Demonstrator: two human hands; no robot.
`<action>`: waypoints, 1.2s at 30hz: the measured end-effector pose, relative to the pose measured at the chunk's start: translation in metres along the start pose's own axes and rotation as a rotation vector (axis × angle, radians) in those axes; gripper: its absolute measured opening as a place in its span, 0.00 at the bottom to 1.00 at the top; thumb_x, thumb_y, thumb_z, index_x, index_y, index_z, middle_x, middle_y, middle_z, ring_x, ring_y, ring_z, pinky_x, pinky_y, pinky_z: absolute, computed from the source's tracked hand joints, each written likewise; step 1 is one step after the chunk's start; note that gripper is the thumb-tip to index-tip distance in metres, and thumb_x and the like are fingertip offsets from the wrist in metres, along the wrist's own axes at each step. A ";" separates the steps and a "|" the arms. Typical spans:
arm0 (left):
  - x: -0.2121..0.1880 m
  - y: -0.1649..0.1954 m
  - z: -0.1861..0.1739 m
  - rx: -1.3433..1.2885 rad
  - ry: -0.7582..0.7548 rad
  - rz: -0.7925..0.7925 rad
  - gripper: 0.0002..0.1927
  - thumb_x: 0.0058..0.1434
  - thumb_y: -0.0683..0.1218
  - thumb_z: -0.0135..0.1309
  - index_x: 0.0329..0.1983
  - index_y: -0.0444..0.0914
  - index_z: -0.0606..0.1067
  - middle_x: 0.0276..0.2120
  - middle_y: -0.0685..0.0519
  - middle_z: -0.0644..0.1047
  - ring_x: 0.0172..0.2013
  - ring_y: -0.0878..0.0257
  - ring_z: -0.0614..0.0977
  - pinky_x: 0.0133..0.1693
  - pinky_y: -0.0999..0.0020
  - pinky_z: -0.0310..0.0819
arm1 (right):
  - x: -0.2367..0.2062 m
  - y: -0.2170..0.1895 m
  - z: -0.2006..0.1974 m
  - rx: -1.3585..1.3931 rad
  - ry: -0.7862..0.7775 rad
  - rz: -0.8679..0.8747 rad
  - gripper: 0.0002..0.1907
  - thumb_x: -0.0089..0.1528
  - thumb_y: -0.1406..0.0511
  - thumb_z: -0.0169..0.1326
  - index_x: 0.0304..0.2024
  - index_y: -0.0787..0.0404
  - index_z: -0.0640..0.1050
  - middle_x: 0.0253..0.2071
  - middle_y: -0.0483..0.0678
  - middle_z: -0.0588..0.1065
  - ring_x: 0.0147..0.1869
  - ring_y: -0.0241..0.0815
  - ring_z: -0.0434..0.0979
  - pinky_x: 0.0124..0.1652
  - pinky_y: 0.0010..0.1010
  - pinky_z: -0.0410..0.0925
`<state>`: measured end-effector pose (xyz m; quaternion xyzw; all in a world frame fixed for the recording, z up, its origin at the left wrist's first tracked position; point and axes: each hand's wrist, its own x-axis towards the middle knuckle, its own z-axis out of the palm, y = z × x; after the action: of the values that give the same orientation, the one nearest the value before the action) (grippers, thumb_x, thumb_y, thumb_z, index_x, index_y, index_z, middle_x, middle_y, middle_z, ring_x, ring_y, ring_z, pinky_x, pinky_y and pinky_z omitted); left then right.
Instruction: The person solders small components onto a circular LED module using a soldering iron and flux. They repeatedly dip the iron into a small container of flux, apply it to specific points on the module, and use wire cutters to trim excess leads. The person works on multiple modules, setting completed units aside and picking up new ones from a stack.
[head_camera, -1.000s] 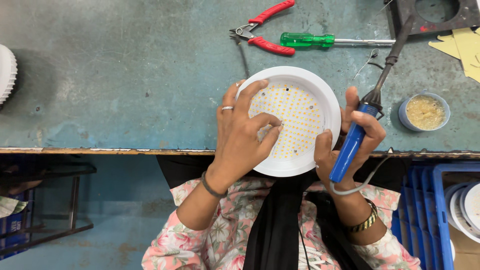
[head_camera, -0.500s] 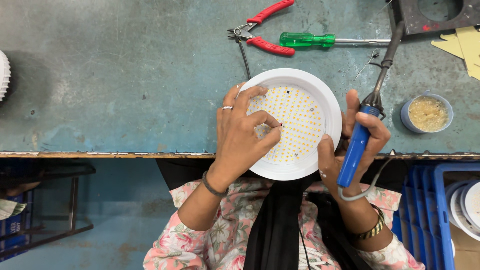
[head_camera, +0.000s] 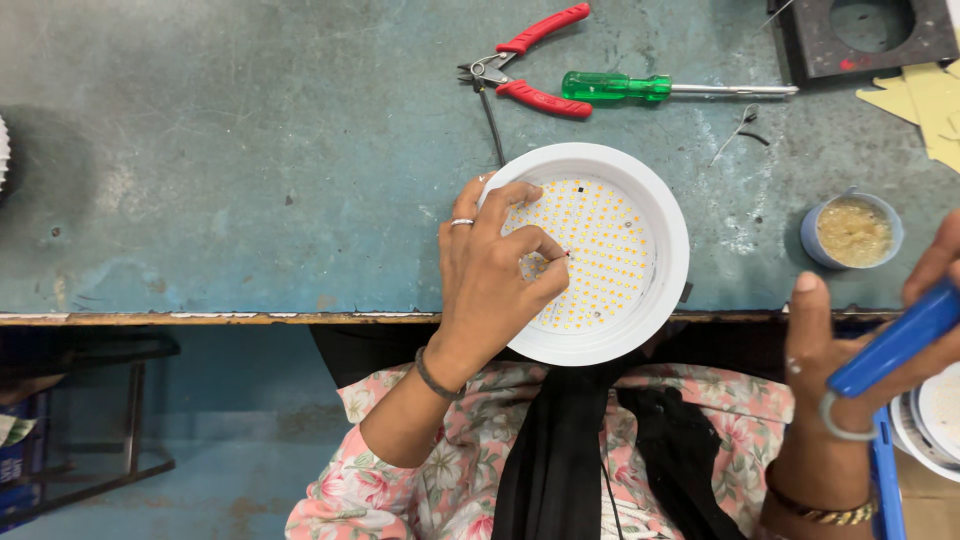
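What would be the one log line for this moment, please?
left hand: fingers on round white lamp | right hand: holds blue tool, apart from lamp | pliers, screwdriver: on table

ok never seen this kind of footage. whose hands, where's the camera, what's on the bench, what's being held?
There is no machine here: a person works with bare hands, and the one camera sits on their head, looking straight down at a worn blue-green bench.

The left hand rests on a round white lamp housing filled with a board of small yellow dots, fingertips pinched over the board. The housing overhangs the bench's near edge.

The right hand, off to the right beyond the bench edge, grips a tool with a blue handle; its tip is out of view.

Farther back lie red-handled pliers and a green-handled screwdriver. To the right stands a small round tin of yellowish paste, with a black square frame in the corner.
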<state>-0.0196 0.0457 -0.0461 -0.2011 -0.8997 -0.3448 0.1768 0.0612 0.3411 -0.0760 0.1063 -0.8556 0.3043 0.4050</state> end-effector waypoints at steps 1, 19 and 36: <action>0.000 -0.001 -0.001 -0.001 0.003 0.006 0.04 0.46 0.48 0.64 0.25 0.46 0.81 0.58 0.54 0.74 0.66 0.43 0.66 0.58 0.48 0.61 | 0.001 0.006 -0.003 0.010 0.001 0.005 0.43 0.74 0.72 0.59 0.76 0.54 0.41 0.80 0.58 0.50 0.84 0.50 0.50 0.79 0.37 0.43; -0.001 0.001 -0.024 0.054 -0.047 0.095 0.06 0.53 0.48 0.63 0.33 0.46 0.81 0.56 0.53 0.75 0.66 0.39 0.65 0.55 0.43 0.58 | 0.024 -0.005 0.006 0.307 0.028 0.334 0.45 0.58 0.76 0.67 0.67 0.51 0.54 0.81 0.60 0.57 0.74 0.47 0.68 0.66 0.33 0.68; 0.005 -0.032 -0.045 -0.063 0.015 0.084 0.09 0.55 0.48 0.64 0.36 0.41 0.80 0.59 0.46 0.72 0.68 0.39 0.63 0.54 0.40 0.61 | 0.051 -0.106 0.092 0.389 -0.397 0.093 0.45 0.55 0.77 0.64 0.62 0.47 0.51 0.78 0.61 0.56 0.75 0.56 0.67 0.68 0.44 0.67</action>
<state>-0.0314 -0.0056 -0.0297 -0.2416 -0.8778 -0.3668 0.1914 0.0159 0.2048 -0.0355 0.2003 -0.8476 0.4542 0.1873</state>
